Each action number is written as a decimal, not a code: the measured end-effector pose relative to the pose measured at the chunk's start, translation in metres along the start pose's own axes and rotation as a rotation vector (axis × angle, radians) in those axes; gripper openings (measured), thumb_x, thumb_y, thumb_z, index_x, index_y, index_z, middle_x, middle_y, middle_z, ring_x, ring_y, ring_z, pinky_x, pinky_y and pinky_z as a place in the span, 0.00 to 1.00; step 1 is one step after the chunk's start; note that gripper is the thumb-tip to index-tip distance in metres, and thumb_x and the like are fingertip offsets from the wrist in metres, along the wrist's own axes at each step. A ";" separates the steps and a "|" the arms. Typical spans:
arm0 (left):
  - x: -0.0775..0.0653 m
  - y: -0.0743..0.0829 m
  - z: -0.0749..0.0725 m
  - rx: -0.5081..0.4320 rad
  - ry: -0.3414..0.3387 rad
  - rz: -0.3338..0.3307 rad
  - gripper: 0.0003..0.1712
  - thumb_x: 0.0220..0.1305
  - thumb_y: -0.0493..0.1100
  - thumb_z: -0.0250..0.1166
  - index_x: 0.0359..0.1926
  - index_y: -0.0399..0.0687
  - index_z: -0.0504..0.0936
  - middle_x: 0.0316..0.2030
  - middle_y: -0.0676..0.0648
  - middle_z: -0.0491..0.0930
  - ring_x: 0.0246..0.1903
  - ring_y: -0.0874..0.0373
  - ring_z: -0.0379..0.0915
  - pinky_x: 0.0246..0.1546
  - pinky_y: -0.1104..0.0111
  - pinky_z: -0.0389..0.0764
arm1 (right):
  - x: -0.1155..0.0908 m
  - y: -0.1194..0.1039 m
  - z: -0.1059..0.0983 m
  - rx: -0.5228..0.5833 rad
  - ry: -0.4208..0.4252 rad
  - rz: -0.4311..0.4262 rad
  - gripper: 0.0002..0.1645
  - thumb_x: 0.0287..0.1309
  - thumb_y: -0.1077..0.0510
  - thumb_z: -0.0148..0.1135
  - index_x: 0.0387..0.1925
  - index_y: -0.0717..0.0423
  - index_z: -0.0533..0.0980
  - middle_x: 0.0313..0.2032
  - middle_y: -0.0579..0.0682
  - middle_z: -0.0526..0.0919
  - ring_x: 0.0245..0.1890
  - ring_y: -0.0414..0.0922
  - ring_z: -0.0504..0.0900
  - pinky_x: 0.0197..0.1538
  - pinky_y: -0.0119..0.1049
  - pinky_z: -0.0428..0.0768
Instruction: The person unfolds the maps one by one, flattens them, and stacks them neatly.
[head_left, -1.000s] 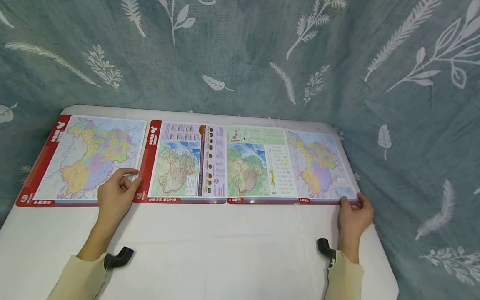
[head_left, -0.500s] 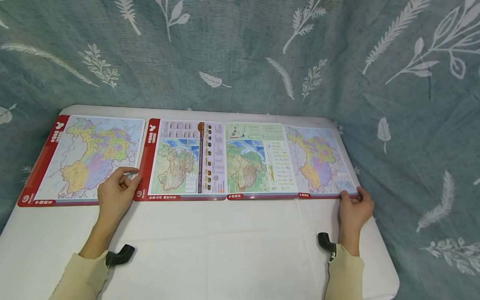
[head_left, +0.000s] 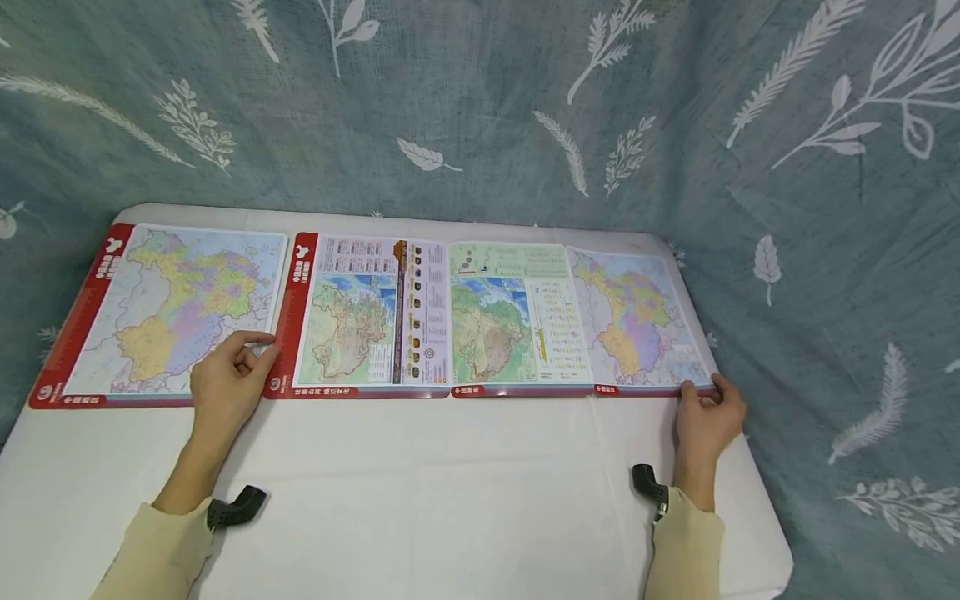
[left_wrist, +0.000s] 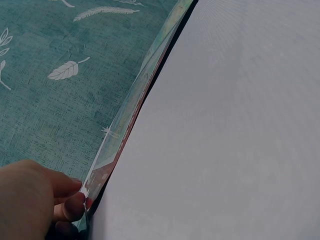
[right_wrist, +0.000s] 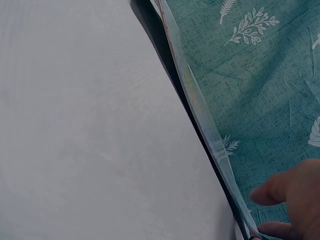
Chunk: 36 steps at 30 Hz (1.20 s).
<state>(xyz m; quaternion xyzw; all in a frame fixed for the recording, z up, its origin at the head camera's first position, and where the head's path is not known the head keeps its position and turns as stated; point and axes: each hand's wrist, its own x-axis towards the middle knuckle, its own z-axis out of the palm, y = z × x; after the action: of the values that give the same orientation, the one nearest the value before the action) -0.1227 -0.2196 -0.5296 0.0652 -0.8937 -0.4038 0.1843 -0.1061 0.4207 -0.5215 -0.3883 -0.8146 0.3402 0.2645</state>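
A fold-out map [head_left: 495, 333] with a red left border lies spread across the table, its three panels side by side. My left hand [head_left: 228, 379] pinches its red left edge between thumb and index finger. That arm crosses the lower right of a second red-bordered map [head_left: 187, 292], partly covering it. At the far end, my right hand [head_left: 711, 421] grips the near right corner of the fold-out map. In the left wrist view, the fingertips [left_wrist: 75, 192] are right at the map's end. The right wrist view shows a dark gap below the map's near edge.
The white table [head_left: 450, 500] has rounded corners. Behind it and along the right hangs a green curtain [head_left: 480, 108] with white leaf prints. A black wrist device [head_left: 238, 507] sits at my left cuff, another [head_left: 649, 486] at the right.
Both hands keep their hold on the fold-out map, and the maps lie as before. Only the head view has shifted slightly.
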 end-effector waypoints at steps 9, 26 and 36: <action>0.000 -0.001 -0.004 -0.026 0.029 0.002 0.08 0.67 0.42 0.73 0.45 0.44 0.90 0.16 0.48 0.73 0.15 0.66 0.61 0.20 0.74 0.61 | -0.007 0.001 0.003 -0.028 -0.014 -0.009 0.34 0.67 0.51 0.66 0.71 0.59 0.74 0.61 0.63 0.75 0.52 0.48 0.73 0.58 0.38 0.67; 0.011 -0.023 -0.035 -0.077 0.354 -0.159 0.16 0.69 0.49 0.71 0.40 0.37 0.91 0.18 0.66 0.70 0.19 0.73 0.61 0.27 0.81 0.60 | -0.008 -0.010 0.003 0.125 0.014 0.018 0.37 0.70 0.49 0.65 0.74 0.58 0.68 0.67 0.58 0.73 0.65 0.48 0.72 0.69 0.37 0.71; 0.022 -0.058 -0.072 0.031 0.443 -0.371 0.23 0.72 0.50 0.64 0.51 0.33 0.88 0.28 0.77 0.62 0.54 0.77 0.61 0.69 0.65 0.54 | -0.049 -0.040 0.019 0.252 0.006 -0.188 0.31 0.67 0.58 0.68 0.69 0.58 0.73 0.63 0.55 0.76 0.62 0.44 0.72 0.60 0.34 0.68</action>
<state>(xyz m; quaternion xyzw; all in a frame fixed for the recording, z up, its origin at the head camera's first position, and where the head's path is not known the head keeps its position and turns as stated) -0.1174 -0.3142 -0.5238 0.3170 -0.8106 -0.3929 0.2969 -0.1098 0.3551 -0.5108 -0.2753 -0.7974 0.4123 0.3441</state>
